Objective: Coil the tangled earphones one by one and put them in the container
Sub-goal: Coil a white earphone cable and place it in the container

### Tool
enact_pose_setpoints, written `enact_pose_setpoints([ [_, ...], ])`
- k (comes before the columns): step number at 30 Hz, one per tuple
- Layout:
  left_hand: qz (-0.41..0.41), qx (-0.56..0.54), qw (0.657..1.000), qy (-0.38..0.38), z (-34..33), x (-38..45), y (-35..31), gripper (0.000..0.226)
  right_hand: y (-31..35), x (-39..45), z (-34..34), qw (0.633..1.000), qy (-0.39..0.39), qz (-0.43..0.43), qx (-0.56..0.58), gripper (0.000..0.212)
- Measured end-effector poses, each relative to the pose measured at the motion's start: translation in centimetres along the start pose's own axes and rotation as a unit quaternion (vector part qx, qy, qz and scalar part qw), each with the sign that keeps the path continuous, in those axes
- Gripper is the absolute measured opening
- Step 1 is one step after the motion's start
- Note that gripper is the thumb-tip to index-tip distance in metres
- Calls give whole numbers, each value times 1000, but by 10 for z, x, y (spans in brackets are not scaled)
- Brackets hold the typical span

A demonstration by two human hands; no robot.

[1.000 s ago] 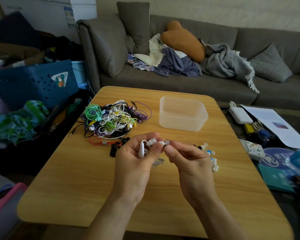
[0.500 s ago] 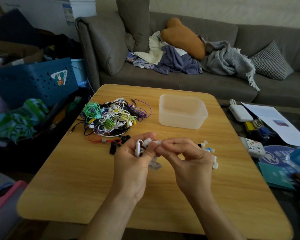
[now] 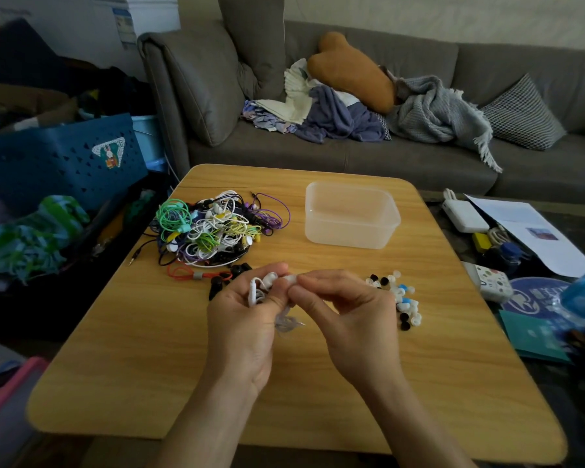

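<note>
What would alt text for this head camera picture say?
Two hands, left and right, pinch white earphones above a wooden table. Behind lie a tangled pile of earphones and a clear container.

Two hands meet low in the middle of the picture, above a wooden table (image 3: 122,359). The left hand (image 3: 240,329) holds a white earphone (image 3: 260,288) with its wire bunched up in the fingers. The right hand (image 3: 348,315) pinches the same earphone at the top. Up and to the left lies a big tangled pile of earphones (image 3: 213,231) in green, white, yellow and purple. A see-through container (image 3: 352,216) sits in the upper middle. Small ear tips (image 3: 402,298) lie just right of the hands. A grey sofa (image 3: 419,157) fills the top.
</note>
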State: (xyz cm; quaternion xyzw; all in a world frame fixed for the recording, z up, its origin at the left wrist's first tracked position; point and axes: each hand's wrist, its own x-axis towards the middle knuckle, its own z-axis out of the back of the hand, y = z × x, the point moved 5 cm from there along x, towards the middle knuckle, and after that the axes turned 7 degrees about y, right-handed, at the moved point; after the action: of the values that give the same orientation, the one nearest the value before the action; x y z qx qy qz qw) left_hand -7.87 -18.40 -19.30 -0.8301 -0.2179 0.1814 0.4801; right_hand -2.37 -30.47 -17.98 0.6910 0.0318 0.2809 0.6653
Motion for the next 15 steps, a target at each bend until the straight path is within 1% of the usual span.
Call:
enact_pose_setpoints([
  [2, -53, 110, 992, -16, 0, -3, -6, 18, -5, -1, 2, 997, 2, -58, 59, 20],
  [4, -114, 220, 969, -16, -4, -5, -14, 21, -13, -3, 3, 984, 5, -131, 121, 27],
  [6, -161, 281, 946, -12, -8, -7, -20, 25, -24, -4, -1, 957, 17, -200, 211, 36],
  [8, -195, 313, 929, -14, -11, -8, -23, 27, -29, -4, -6, 924, 33, -235, 300, 37],
  [10, -218, 327, 919, -22, -13, -8, -22, 30, -29, -4, -8, 905, 42, -241, 347, 29],
  [11, -222, 327, 918, -27, -12, -8, -22, 30, -28, -4, -9, 904, 43, -239, 353, 23],
  [13, -219, 318, 922, -30, -12, -8, -21, 28, -25, -3, -7, 913, 42, -222, 339, 17],
  [15, -212, 308, 927, -23, -13, -7, -22, 25, -21, -1, -3, 937, 34, -182, 295, 16],
])
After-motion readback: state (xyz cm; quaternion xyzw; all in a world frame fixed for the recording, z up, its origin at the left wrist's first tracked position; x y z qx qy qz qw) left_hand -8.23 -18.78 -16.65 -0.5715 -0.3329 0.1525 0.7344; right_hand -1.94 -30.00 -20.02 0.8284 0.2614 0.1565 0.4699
